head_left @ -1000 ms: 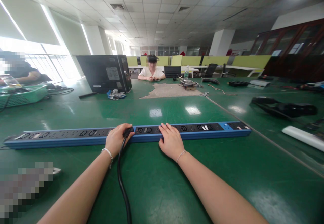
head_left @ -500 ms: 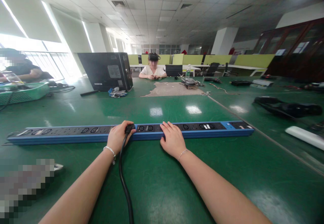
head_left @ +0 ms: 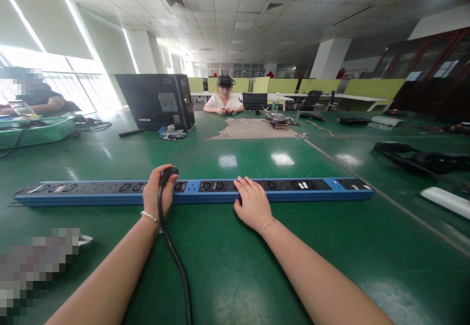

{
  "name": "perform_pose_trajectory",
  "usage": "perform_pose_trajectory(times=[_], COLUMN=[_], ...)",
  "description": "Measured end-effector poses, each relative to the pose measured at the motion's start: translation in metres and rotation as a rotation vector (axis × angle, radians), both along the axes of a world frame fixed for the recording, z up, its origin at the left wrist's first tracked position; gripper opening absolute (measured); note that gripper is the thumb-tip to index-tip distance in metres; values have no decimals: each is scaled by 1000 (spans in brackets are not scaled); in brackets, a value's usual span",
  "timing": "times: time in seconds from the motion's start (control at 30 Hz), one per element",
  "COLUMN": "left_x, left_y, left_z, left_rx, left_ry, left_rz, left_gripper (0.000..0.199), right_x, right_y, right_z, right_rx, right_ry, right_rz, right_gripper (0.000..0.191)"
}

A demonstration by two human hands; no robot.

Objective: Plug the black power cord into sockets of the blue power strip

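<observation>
A long blue power strip [head_left: 216,197] with a row of black sockets lies across the green table. My left hand [head_left: 157,195] grips a black plug [head_left: 169,173], held above the strip left of its middle blue socket [head_left: 193,186]. From the plug a thick black cable [head_left: 173,251] runs down toward the bottom edge. My right hand [head_left: 253,201] rests on the strip right of the middle, fingers stretched over its top and covering some sockets. The thumb lies against the near side.
A black computer case [head_left: 154,102] and blue-grey gloves [head_left: 172,132] stand beyond the strip. A green basket [head_left: 40,134] is at the left. A person [head_left: 223,101] sits opposite, another at far left. Black gear [head_left: 422,158] and a white bar [head_left: 446,202] lie at right.
My left hand has moved left and up with the plug, which is now off the strip, and the middle blue socket is uncovered. My right hand has stayed on the strip.
</observation>
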State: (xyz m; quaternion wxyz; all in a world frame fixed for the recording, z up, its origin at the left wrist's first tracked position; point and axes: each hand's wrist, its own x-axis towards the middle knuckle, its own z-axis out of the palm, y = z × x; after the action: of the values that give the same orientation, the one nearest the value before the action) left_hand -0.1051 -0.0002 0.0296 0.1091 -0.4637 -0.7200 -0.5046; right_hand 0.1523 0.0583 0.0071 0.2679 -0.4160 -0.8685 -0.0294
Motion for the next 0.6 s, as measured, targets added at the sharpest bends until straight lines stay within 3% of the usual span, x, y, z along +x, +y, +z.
perform_pose_trajectory(times=[0.13, 0.27, 0.43, 0.6], left_x=[-33, -60, -69, -68], left_y=[-14, -26, -25, -21], left_z=[5, 0, -7, -6], left_rx=[7, -3, -114, -134], left_ry=[-104, -165, -130, -131], left_rz=[85, 106, -25, 11], left_gripper=[34, 36, 34, 37], right_x=[2, 3, 3, 3], right_y=[1, 1, 2, 2], right_z=[1, 1, 1, 0], right_rx=[1, 2, 5, 6], right_ry=[1, 1, -4, -6], right_rz=[3, 7, 6, 9], right_gripper=[51, 51, 51, 50])
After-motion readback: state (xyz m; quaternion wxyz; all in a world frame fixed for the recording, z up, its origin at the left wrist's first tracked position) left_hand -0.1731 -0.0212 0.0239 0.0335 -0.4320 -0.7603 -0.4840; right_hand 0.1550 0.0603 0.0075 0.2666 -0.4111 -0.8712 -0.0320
